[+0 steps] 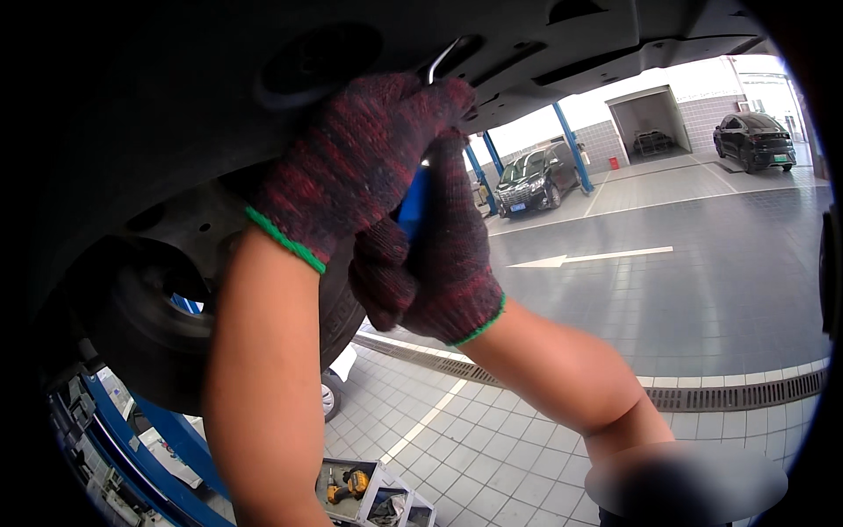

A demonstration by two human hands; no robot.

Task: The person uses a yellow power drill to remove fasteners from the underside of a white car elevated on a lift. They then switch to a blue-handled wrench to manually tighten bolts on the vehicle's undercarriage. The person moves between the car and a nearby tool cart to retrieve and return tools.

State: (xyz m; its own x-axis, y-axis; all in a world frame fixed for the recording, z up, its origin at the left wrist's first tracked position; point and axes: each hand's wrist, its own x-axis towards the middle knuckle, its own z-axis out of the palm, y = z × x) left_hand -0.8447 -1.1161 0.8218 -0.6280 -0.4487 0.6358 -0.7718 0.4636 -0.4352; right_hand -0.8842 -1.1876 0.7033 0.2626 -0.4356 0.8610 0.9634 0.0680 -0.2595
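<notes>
1. Writing first: a blue plate is carried by the black van, and a green plate by the black SUV. Both are too tiny here to be read properly, tbh.
2. Hand count: two, both covered by dark red-and-black knit gloves with green cuffs. The left hand is held higher, up against the car underside; the right hand is placed just below it.
3. Right fingers are wrapped around one blue handle, which is partly hidden between the gloves.
4. Left fingers are curled at the lower end of one thin, bent metal rod, pointed up at the panel. The contact is covered by the glove, so whether it's actually gripped can't be told. Same for whether rod and handle are joined.
5. Containers: one grey tray is seen low down, split into compartments. One yellow-and-black power tool is kept in the left one; a jumble of dark and pale bits is held beside it.
6. Also spotted: three blue posts out back, one red bin, one white arrow painted on the floor.
</notes>
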